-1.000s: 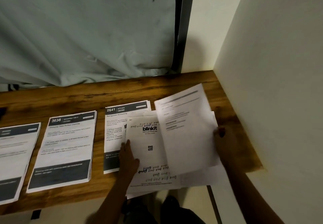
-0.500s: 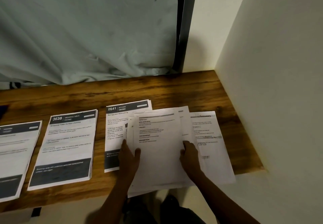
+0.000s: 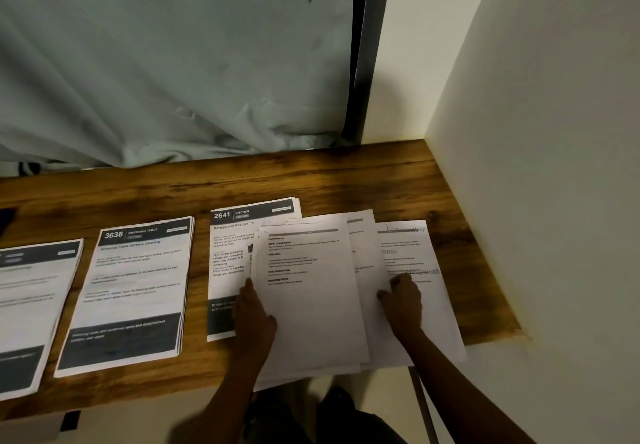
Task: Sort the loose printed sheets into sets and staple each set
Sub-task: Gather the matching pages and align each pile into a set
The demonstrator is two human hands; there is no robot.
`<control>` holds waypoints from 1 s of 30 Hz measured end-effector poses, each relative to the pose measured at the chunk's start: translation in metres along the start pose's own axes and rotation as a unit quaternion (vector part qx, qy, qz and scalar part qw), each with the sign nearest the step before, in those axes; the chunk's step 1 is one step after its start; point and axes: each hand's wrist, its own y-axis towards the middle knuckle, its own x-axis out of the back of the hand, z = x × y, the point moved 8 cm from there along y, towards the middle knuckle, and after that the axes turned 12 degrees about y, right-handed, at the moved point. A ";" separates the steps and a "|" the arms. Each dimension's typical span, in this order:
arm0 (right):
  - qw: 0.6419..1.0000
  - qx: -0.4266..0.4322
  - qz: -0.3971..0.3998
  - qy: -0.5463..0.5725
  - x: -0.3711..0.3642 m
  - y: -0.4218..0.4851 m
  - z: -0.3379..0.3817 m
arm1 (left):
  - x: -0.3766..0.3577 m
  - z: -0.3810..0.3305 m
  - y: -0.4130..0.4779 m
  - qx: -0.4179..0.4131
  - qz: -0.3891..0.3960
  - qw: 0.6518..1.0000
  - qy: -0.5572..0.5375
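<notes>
A fanned pile of loose printed sheets (image 3: 308, 305) lies at the desk's front edge and overhangs it, covering part of the "2641 Kitchen" set (image 3: 239, 221). My left hand (image 3: 254, 315) holds the pile's left edge, thumb on top and fingers hidden beneath. My right hand (image 3: 403, 299) rests with bent fingertips on the rightmost sheet (image 3: 415, 249), beside the fanned edges. The "3638 Dressing Table" set (image 3: 138, 287) and another dark-banded set (image 3: 27, 305) lie further left. No stapler is in view.
The wooden desk (image 3: 346, 180) ends at a cream wall (image 3: 519, 166) on the right. A pale curtain (image 3: 173, 62) hangs along the back edge beside a dark frame (image 3: 363, 45). A dark object (image 3: 5, 216) sits at the far left.
The sheet my right hand held up a second ago now lies on the pile. That hand has slid right onto the rightmost sheet, and the sheets are fanned wider. My left hand stayed put.
</notes>
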 end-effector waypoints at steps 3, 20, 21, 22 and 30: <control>1.000 -0.005 -0.013 0.006 0.002 0.001 -0.001 | 0.002 -0.001 0.000 0.006 -0.007 1.000 0.000; 0.983 0.059 -0.143 0.102 0.119 0.026 0.043 | 0.002 -0.002 -0.003 0.003 0.030 0.999 0.041; 0.979 0.060 -0.164 0.108 0.133 0.029 0.044 | 0.003 -0.002 -0.003 0.003 0.030 0.999 0.039; 0.974 0.061 -0.188 0.113 0.146 0.033 0.043 | 0.004 -0.002 -0.003 0.001 0.031 0.999 0.038; 0.989 0.045 -0.082 0.115 0.106 0.020 0.044 | 0.011 -0.001 -0.002 0.028 0.013 0.999 -0.028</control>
